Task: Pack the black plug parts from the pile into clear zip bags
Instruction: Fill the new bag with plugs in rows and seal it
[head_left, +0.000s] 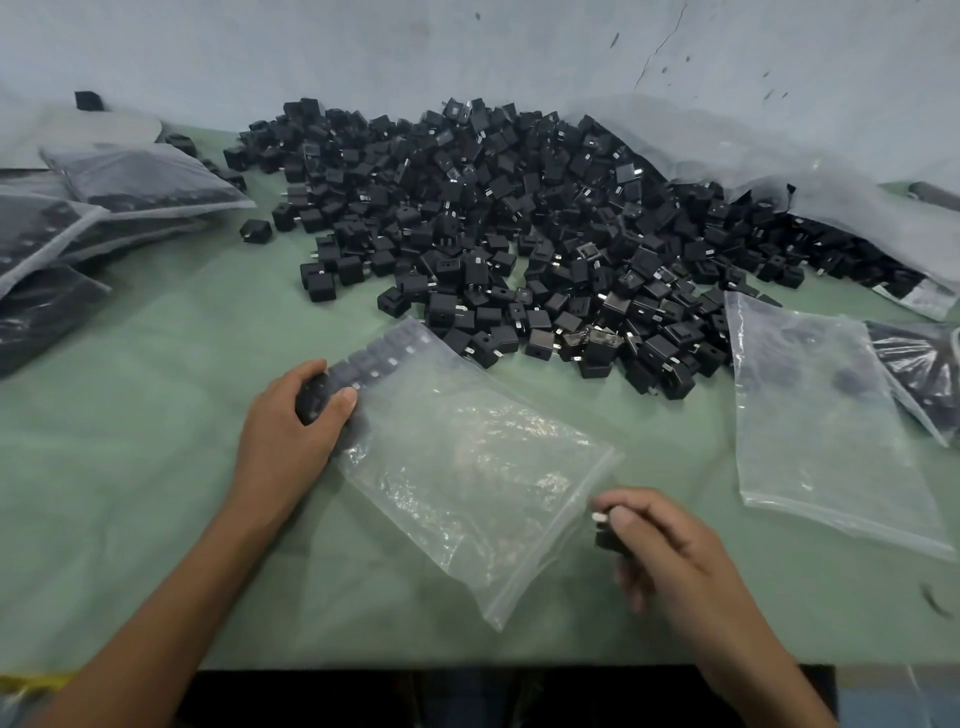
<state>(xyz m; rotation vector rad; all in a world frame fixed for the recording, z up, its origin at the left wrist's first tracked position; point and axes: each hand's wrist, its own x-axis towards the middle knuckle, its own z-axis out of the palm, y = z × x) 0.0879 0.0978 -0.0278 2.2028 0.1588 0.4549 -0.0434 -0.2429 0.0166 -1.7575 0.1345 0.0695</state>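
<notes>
left grip (296, 421): curled round row of plugs (376, 358) in bag (467, 467) | right grip (670, 551): pinches one plug (607, 538) | bag: flat on surface (156, 364), just in front of pile (519, 208)

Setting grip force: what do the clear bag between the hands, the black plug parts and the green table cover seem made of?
Clear zip bag: thin glossy plastic film; it wrinkles and glints. Black cube-shaped plug parts: rigid matte plastic, apparently moulded, with shiny metal prongs. Green table cover: matte, probably rubber mat or cloth; cannot tell which.
</notes>
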